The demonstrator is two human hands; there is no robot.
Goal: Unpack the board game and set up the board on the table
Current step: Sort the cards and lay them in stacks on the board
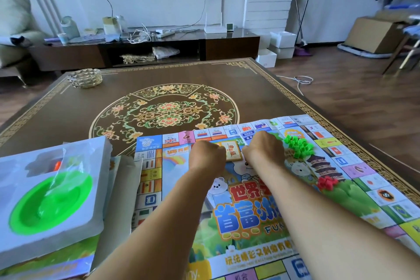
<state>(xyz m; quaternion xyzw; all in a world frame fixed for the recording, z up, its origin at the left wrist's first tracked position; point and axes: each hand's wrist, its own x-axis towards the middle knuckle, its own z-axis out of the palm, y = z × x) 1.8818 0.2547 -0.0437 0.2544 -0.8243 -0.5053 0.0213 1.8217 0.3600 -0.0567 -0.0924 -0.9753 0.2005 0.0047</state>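
- We see the game board (261, 202), a paper sheet, spread flat over the table's (68, 109) near right part, from about 3 to 6 o'clock of the tabletop.
- A yellow card deck (232, 150) lies on the board near its far edge, between our two hands.
- Our left hand (208, 154) has its fingers curled at the deck's 9 o'clock edge; whether they pinch it we cannot tell.
- Our right hand (263, 149) is curled likewise at the deck's 3 o'clock edge, its grip hidden as well.
- A heap of green houses (299, 145) sits just beside the right hand at 3 o'clock; red pieces (327, 182) lie nearer us, at 5 o'clock.
- At 9 o'clock, the white box tray (75, 218) holds a green dish (50, 204).
- A glass ashtray (85, 78) stands at the table's 11 o'clock corner.
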